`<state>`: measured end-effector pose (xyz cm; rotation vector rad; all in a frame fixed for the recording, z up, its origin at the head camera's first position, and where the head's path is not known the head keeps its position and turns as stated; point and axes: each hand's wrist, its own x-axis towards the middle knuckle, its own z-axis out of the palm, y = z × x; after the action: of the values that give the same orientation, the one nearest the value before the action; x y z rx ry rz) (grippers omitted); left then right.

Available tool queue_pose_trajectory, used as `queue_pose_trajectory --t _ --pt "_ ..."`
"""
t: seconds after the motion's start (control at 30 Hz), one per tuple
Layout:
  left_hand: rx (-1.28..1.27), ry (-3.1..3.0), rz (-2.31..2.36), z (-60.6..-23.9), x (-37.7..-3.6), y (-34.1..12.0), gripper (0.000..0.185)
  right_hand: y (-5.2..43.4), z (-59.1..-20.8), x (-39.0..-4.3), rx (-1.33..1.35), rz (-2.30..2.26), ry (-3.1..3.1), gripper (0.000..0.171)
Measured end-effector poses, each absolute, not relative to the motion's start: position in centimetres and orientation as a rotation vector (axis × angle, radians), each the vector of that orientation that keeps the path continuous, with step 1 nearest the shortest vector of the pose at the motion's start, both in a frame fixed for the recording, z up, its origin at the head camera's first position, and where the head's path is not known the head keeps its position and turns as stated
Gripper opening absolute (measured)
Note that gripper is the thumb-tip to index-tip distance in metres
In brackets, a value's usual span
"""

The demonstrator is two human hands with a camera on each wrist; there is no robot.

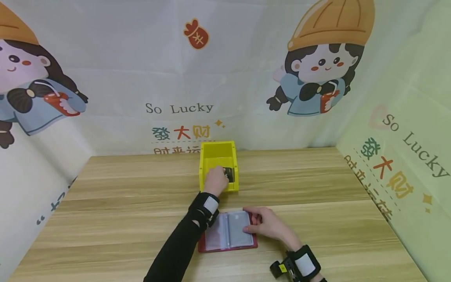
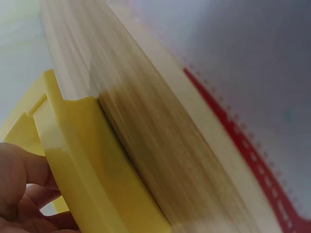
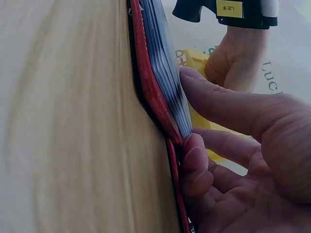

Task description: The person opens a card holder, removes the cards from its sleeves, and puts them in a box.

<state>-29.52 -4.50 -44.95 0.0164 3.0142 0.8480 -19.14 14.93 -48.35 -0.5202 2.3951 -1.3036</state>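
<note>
A red card holder (image 1: 255, 246) lies spread on the table, with clear plastic sleeves (image 1: 241, 229) inside. My right hand (image 1: 269, 225) pinches its right edge, the thumb on top of the sleeves. In the right wrist view, the stacked sleeves (image 3: 167, 73) and red cover (image 3: 149, 73) show edge-on beside the right hand (image 3: 243, 145). My left hand (image 1: 216, 181) reaches into a yellow bin (image 1: 218, 149). Next to its fingers is a dark card (image 1: 230, 174) inside the bin. In the left wrist view, the fingers are partly behind the bin's wall (image 2: 63, 160), so their hold on the card is hidden.
The wooden table (image 1: 134, 203) meets a printed backdrop (image 1: 239, 78) just behind the bin. More printed cloth stands along the left and right sides. My left forearm (image 1: 176, 248) passes over the card holder's left side. Cameras are strapped on both wrists.
</note>
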Motion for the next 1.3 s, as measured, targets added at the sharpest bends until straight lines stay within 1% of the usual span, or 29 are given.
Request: queue_pose_trajectory --t 0.37,0.57,0.7,0.8,0.9,0.97,1.1,1.3 --pt "0.03 2.987 0.723 -44.9 -28.9 -3.9 0.024 15.0 -48.3 -18.8 -0.531 -1.336 2.385 0.059" --pt "0.067 2.972 0.749 -44.9 -28.8 -4.0 0.026 14.9 -48.3 -18.8 -0.522 -1.32 2.394 0.059" --pt "0.152 3.013 0.878 -45.2 -28.7 -4.7 0.023 14.7 -48.5 -18.9 -0.534 -1.304 2.419 0.057" --pt "0.194 3.026 1.081 -45.0 -28.2 -5.3 0.028 14.5 -48.5 -19.0 -0.537 -1.298 2.443 0.055" --pt "0.245 3.007 1.282 -44.8 -27.2 -6.0 0.034 14.5 -48.4 -18.9 -0.525 -1.295 2.459 0.053" --pt "0.277 2.996 1.36 -44.7 -26.2 -6.5 0.033 14.5 -48.3 -18.8 -0.525 -1.291 2.468 0.052" --pt "0.31 2.907 1.466 -44.7 -24.2 -7.6 0.027 14.3 -48.3 -18.8 -0.524 -1.283 2.477 0.051" --pt "0.321 2.776 1.494 -45.1 -20.9 -9.1 0.015 14.1 -48.3 -18.8 -0.499 -1.265 2.506 0.049"
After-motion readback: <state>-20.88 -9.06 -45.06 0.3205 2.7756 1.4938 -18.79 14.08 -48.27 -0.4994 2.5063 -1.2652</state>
